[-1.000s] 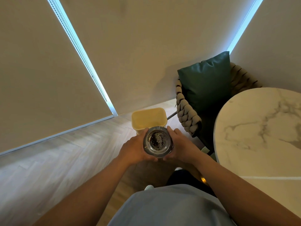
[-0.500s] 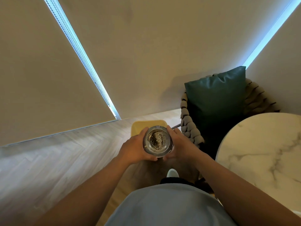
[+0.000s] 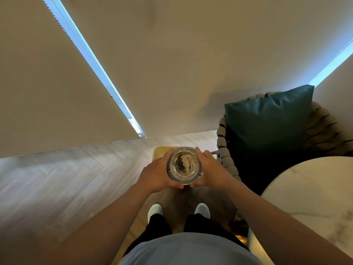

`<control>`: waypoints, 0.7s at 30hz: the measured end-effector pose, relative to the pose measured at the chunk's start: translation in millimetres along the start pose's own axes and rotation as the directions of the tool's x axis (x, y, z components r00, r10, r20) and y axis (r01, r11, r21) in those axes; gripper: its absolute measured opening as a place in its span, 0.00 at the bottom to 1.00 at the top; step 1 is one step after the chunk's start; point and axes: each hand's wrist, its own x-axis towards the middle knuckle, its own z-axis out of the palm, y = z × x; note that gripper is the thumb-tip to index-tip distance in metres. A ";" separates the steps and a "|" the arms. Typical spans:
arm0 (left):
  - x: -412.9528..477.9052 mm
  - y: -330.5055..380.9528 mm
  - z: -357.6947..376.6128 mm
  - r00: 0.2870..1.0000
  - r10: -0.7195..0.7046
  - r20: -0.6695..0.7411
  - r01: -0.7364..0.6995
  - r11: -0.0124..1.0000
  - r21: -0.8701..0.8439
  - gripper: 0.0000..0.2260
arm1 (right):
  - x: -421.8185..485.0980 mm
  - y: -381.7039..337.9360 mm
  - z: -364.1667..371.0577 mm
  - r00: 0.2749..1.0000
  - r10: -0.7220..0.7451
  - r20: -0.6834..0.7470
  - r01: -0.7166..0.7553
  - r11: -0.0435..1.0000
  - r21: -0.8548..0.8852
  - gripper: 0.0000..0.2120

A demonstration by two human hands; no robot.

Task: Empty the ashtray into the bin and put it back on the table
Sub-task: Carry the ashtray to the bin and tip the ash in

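Closer over the yellow bin (image 3: 161, 152) now — both hands' fingers (image 3: 207, 156) wrapped around the level ashtray (image 3: 184, 165).

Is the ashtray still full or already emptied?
Still full. The ashtray sits level and upright between the left hand and right hand, with a speckled heap of ash in its bowl, above the yellow bin.

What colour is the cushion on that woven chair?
The cushion is dark teal green, plain with no pattern, seen in the head view.
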 end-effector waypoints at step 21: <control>138.5 -166.2 65.8 0.998 -0.030 0.046 0.033 0.998 -0.057 0.55 | 138.2 79.8 118.8 0.788 0.581 0.203 -0.405 0.242 0.882 0.19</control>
